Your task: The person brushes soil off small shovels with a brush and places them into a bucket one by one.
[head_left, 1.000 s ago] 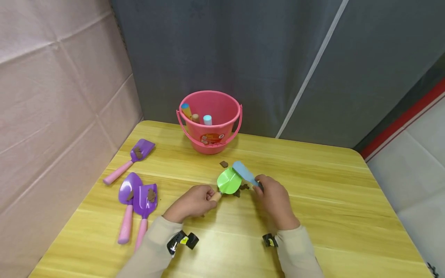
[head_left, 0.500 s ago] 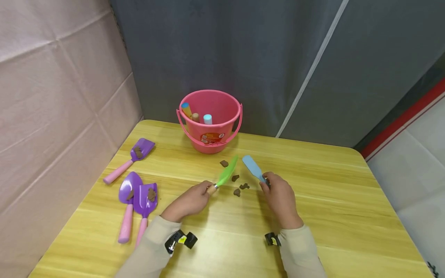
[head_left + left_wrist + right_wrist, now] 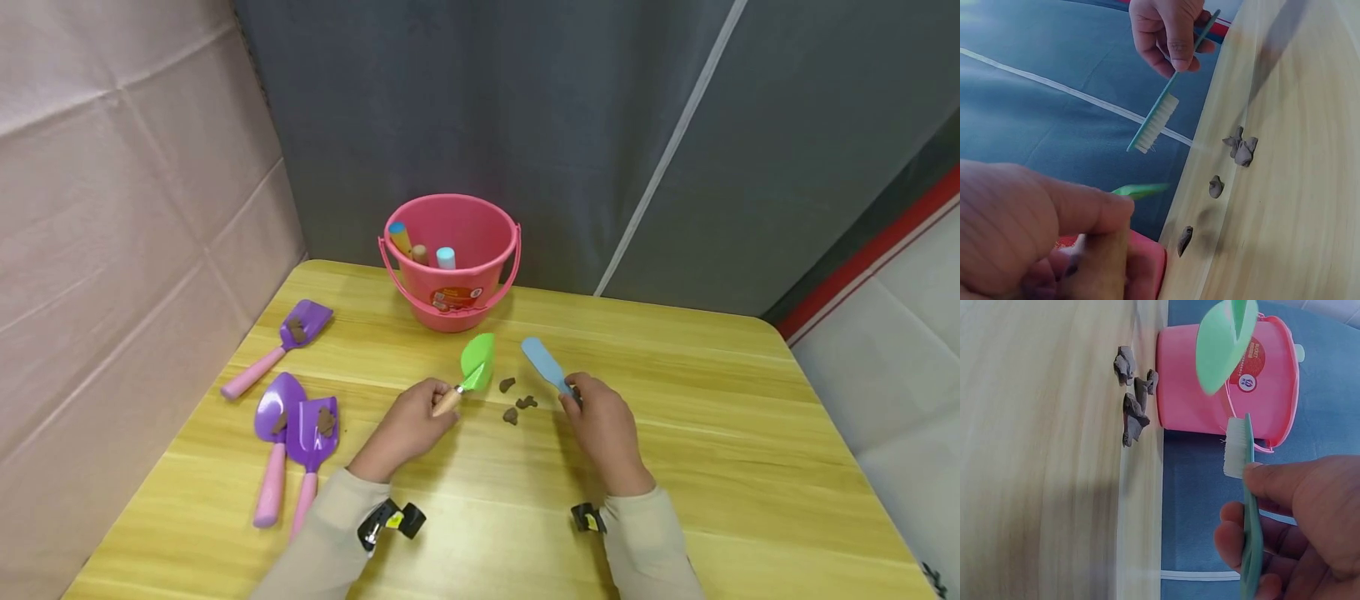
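My left hand (image 3: 408,427) grips the wooden handle of a small green trowel (image 3: 478,360), whose blade is raised over the table. In my right hand (image 3: 606,427) is a light-blue brush (image 3: 543,360), held by its handle; the right wrist view shows its white bristles (image 3: 1235,448). Brush and trowel are apart. Between the hands, several brown clay-like lumps (image 3: 511,416) lie on the wooden table (image 3: 712,433). The trowel blade hides one of these lumps in the head view, but the left wrist view shows a lump (image 3: 1185,240) near the bucket.
Behind the trowel stands a pink bucket (image 3: 456,292) with several handle ends poking up inside. To the left lie a purple shovel (image 3: 307,322), a purple trowel (image 3: 280,408) and another purple shovel (image 3: 311,433), all bearing brown lumps. A grey curtain (image 3: 480,100) hangs behind the table.
The brush has left the green trowel and drawn back right. The trowel has lifted, swung left and turned its blade, uncovering lumps near the middle and covering the one by the bucket.
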`<act>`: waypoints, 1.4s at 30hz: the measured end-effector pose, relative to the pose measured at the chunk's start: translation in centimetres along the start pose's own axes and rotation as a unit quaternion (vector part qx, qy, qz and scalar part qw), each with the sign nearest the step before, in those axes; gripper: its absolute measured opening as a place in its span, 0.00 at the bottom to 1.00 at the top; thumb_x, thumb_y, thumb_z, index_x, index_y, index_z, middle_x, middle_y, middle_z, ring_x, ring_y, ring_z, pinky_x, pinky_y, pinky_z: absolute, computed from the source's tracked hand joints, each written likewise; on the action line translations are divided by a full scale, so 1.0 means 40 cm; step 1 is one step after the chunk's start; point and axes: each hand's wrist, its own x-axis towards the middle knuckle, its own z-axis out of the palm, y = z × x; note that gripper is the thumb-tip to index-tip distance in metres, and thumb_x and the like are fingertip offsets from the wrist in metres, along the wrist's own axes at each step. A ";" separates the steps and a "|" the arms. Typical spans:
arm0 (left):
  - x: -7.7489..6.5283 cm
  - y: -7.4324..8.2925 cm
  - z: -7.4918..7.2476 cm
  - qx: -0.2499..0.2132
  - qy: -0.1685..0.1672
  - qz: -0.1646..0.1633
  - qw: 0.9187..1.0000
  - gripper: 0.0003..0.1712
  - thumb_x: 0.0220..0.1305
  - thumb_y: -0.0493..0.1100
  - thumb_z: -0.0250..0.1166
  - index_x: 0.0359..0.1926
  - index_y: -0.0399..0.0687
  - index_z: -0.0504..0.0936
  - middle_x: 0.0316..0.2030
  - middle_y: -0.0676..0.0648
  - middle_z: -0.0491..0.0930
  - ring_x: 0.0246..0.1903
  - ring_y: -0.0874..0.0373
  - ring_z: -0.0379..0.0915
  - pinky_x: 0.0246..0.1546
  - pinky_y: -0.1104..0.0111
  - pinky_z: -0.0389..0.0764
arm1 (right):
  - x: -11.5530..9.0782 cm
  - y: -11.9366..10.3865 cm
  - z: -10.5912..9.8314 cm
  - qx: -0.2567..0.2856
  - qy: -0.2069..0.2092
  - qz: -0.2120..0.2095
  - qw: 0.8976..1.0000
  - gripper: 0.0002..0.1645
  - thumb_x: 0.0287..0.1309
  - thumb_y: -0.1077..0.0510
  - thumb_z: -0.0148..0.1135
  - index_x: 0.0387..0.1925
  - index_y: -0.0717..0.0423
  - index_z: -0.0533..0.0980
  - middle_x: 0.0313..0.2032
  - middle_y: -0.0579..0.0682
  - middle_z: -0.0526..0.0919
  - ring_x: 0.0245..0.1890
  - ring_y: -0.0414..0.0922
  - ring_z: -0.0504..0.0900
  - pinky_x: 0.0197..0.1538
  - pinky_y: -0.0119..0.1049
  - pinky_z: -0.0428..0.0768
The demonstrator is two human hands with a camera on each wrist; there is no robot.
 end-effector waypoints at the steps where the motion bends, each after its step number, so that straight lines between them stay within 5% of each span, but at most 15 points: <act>1: 0.000 0.000 0.000 -0.002 0.001 0.000 1.000 0.16 0.63 0.36 0.67 0.50 0.35 0.78 0.35 0.45 0.78 0.27 0.56 0.71 0.27 0.64 0.76 | 0.000 0.000 -0.001 0.000 0.000 -0.001 1.000 0.13 0.59 0.62 0.70 0.45 0.62 0.80 0.33 0.56 0.84 0.25 0.47 0.78 0.28 0.44 0.77; 10: -0.004 0.002 0.000 0.037 0.026 0.010 0.999 0.15 0.62 0.37 0.68 0.49 0.37 0.81 0.36 0.45 0.74 0.31 0.54 0.69 0.28 0.65 0.73 | 0.004 -0.016 -0.011 0.008 -0.009 -0.015 1.000 0.13 0.61 0.61 0.69 0.46 0.62 0.80 0.34 0.54 0.84 0.25 0.45 0.76 0.29 0.42 0.75; 19: -0.008 -0.001 0.013 0.043 -0.023 0.043 0.998 0.13 0.67 0.37 0.65 0.51 0.37 0.79 0.35 0.47 0.74 0.33 0.55 0.69 0.33 0.63 0.72 | -0.005 -0.071 0.003 0.015 -0.037 -0.087 0.995 0.12 0.60 0.60 0.70 0.45 0.57 0.81 0.35 0.47 0.82 0.28 0.41 0.76 0.33 0.39 0.77; 26: -0.013 0.004 0.020 0.043 -0.038 0.035 0.998 0.09 0.67 0.38 0.65 0.46 0.40 0.79 0.35 0.47 0.73 0.33 0.54 0.69 0.34 0.62 0.73 | -0.011 -0.104 0.013 0.006 -0.053 -0.150 0.987 0.11 0.58 0.60 0.71 0.43 0.55 0.80 0.33 0.43 0.81 0.26 0.38 0.73 0.31 0.35 0.76; 39: -0.018 0.004 0.026 0.046 -0.060 0.026 0.997 0.12 0.67 0.40 0.65 0.49 0.40 0.80 0.34 0.47 0.73 0.32 0.54 0.69 0.31 0.63 0.73 | 0.021 -0.016 0.001 -0.034 -0.050 -0.009 0.998 0.12 0.61 0.61 0.68 0.45 0.62 0.79 0.32 0.54 0.83 0.26 0.47 0.78 0.29 0.44 0.77; 42: -0.018 0.001 0.028 0.044 -0.063 0.027 0.997 0.13 0.67 0.40 0.65 0.50 0.41 0.80 0.35 0.47 0.72 0.32 0.54 0.69 0.32 0.63 0.73 | 0.026 -0.007 -0.006 -0.041 -0.028 -0.006 0.999 0.12 0.61 0.62 0.68 0.44 0.63 0.79 0.32 0.55 0.83 0.26 0.48 0.78 0.28 0.45 0.77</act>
